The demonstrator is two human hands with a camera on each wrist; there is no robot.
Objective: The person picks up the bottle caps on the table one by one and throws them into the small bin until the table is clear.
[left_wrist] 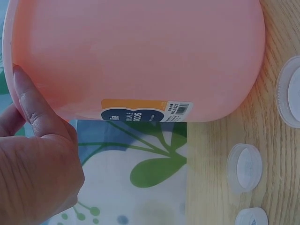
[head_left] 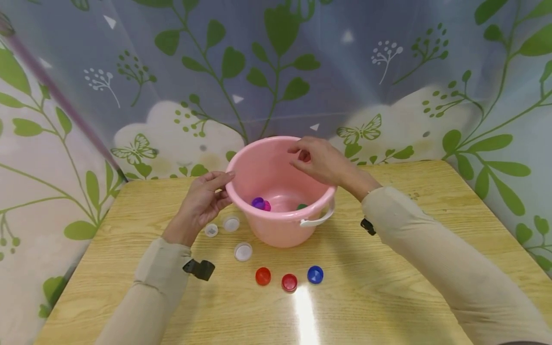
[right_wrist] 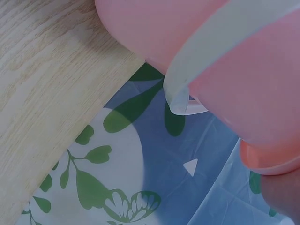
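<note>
Step in hand: transfer of small caps at the pink bucket [head_left: 280, 231], with one hand steadying and the other working over the opening. The bucket stood mouth-up, toward the back of the bench [head_left: 379, 306]; its white handle [head_left: 320, 221] hung on the near right side.

Left hand [head_left: 199, 205]: closed on the bucket's left rim, thumb on top, fingers beneath the lip.

Right hand [head_left: 321, 159]: held over the right side of the opening, fingers loosely bent, a gap between thumb and index finger. No cap was visible in it. It lay close to the rim; contact could not be confirmed.

Inside the bucket, on its floor: a purple cap [head_left: 258, 203], a magenta cap [head_left: 268, 206] just beside it, and a green item [head_left: 302, 206] partly hidden by the near rim.

On the bench, outside the bucket: three whitish caps [head_left: 243, 252] at left; two red caps [head_left: 289, 282] and a blue cap [head_left: 315, 275] in front.

Next move, as judged: if caps were being loaded, the right hand needed to clear the rim and pinch another by its edge; if unloaded, to reach down to the floor. The direction could not be determined. Either case called for a firm left hold, since a knock on the rim could have tipped the bucket.
</note>
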